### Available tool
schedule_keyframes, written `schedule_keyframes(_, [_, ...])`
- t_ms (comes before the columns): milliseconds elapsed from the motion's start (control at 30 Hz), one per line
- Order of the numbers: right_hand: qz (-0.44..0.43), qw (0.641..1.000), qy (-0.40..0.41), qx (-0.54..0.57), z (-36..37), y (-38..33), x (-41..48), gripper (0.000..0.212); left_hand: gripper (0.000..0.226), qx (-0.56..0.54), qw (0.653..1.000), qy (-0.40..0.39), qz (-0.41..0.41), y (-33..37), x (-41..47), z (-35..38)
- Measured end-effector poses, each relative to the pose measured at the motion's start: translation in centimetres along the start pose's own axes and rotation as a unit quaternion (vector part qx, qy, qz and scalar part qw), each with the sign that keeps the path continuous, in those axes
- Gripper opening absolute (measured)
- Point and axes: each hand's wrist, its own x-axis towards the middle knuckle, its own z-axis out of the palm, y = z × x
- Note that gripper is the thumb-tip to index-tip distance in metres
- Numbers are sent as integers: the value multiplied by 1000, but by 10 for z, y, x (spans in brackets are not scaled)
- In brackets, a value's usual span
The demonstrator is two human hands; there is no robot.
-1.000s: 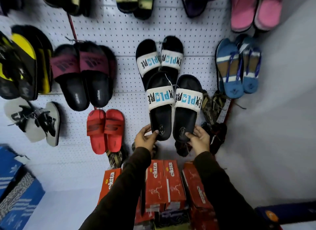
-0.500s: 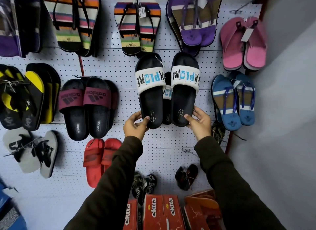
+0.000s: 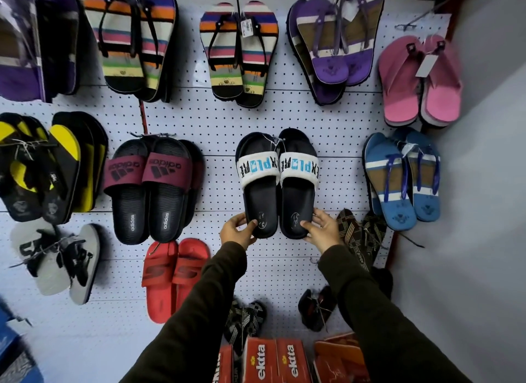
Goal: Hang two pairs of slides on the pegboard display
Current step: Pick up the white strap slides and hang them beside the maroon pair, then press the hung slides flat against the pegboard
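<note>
both hands held the heels of one hanging pair, toes up on the board

the left hand pinched the left slide's heel, the right hand the right one's. the black slides lay upright against the pegboard, long axis vertical, directly above the fingers, equally near each hand.

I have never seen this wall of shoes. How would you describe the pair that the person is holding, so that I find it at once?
Start from the white pegboard and go to its middle row, between the maroon-strapped black slides and the blue flip-flops. There hang the black slides, their heels held by the left hand and right hand. Only this pair has white straps with blue and black lettering.
</note>
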Motion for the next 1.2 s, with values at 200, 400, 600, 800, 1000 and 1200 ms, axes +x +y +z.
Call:
schedule_keyframes(200, [-189, 966, -3, -177, 8, -23, -2, 79, 55, 145, 971, 60, 179, 8, 2, 0])
schedule_keyframes(400, [-284, 846, -50, -448, 30, -44, 24, 83, 66, 341, 851, -40, 398, 51, 12, 20])
schedule_keyframes(600, [-244, 822, -51, -511, 42, -47, 40, 87, 80, 503, 795, -86, 328, 57, 44, 29])
schedule_keyframes(800, [-246, 828, -49, -502, 43, -44, 40, 90, 77, 526, 779, -93, 330, 63, 49, 27])
schedule_keyframes(1000, [-290, 844, 13, -452, 54, -39, 23, 86, 66, 503, 773, -40, 384, 73, 34, -5])
schedule_keyframes(1200, [-364, 828, 12, -427, 127, -34, -7, 75, 63, 535, 726, 63, 427, 89, 37, -94])
